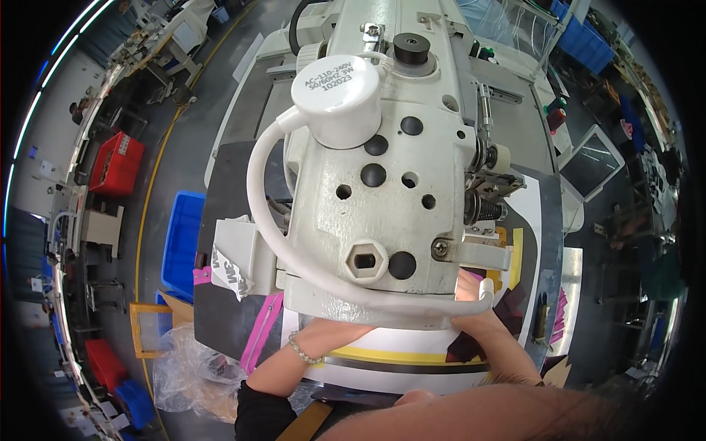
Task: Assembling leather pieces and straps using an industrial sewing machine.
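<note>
A large white industrial sewing machine (pixel 434 228) fills the middle and stands between me and most of my hands. My left hand (pixel 344 332) reaches in under the front of the machine head, a beaded bracelet (pixel 300 348) on its wrist; the fingers are hidden. On the other side my right hand (pixel 472 318) goes under the head near the needle end, partly lit, and its fingers do not show well enough to read. Dark maroon fabric (pixel 463 348) lies beside the right wrist. Below both hands runs a white sheet with a yellow strip (pixel 397 358).
A white gooseneck lamp (pixel 257 184) curves over the machine's front. Pink zipper tape (pixel 262 334) lies on the dark tabletop (pixel 235 198) at left. Beyond the table edge are a blue bin (pixel 182 242) and clear plastic bags (pixel 195 375). A tilted screen (pixel 592 163) stands at right.
</note>
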The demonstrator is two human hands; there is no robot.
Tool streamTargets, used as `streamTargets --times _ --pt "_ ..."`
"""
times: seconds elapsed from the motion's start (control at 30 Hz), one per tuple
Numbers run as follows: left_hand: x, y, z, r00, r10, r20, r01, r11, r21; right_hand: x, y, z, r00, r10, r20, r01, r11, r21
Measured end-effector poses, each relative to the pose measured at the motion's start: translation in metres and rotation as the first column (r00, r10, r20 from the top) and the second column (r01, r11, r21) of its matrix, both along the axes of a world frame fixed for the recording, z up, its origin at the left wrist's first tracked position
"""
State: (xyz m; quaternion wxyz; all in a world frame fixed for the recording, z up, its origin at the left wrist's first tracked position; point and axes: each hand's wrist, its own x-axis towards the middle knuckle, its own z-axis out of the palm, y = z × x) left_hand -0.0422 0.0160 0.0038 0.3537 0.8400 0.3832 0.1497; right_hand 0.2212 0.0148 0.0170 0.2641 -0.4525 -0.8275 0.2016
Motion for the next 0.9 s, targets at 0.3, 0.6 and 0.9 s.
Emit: streamTargets --times 0.3,0.6,0.9 --pt "-0.002 0.002 0.006 0.997 -0.051 -0.066 0.042 0.99 -0.138 -0.001 0.003 -0.003 0.999 0.019 -0.042 -0.015 0.996 0.091" --pt "0.001 0.004 0.013 0.994 0.096 0.044 -0.103 0.967 0.233 -0.005 -0.002 -0.008 0.997 -0.071 0.008 0.07 0.99 0.122" --pt "-0.008 -0.004 -0.014 0.993 -0.004 -0.12 0.026 0.983 0.183 -0.005 -0.002 -0.013 0.996 -0.089 0.003 0.087 0.985 0.151"
